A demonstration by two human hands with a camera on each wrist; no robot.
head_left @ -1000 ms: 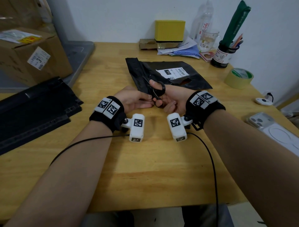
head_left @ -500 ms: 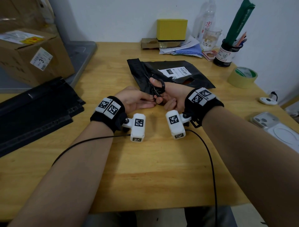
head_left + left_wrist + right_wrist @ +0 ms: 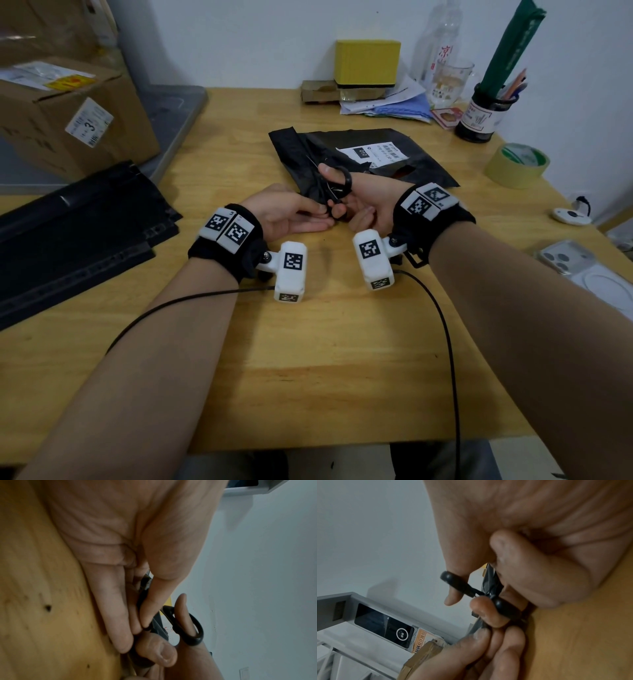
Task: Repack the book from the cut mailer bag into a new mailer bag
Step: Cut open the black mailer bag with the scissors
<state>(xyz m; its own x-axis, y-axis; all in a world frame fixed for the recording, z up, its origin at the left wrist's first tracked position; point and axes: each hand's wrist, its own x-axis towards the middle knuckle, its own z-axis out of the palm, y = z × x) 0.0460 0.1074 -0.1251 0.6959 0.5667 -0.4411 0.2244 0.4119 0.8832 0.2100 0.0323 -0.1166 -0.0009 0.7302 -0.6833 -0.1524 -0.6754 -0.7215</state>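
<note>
A black mailer bag (image 3: 404,171) with a white label lies flat at the middle back of the wooden table; the book is hidden inside it. My right hand (image 3: 339,202) grips black scissors (image 3: 337,186), thumb through the upper loop (image 3: 453,581), blades pointing into the bag's near left edge. My left hand (image 3: 317,219) pinches that crumpled black edge (image 3: 145,588) between thumb and fingers, right beside the scissors' loop (image 3: 195,628). A stack of flat new black mailer bags (image 3: 68,233) lies at the left.
A cardboard box (image 3: 68,113) stands at the far left. A yellow box (image 3: 366,61), papers, a bottle and a pen cup (image 3: 483,116) line the back wall. A tape roll (image 3: 517,164) and a phone (image 3: 565,257) lie to the right.
My right hand with the scissors has edged slightly forward toward the bag. The left hand keeps the same pinch on the bag's edge.
</note>
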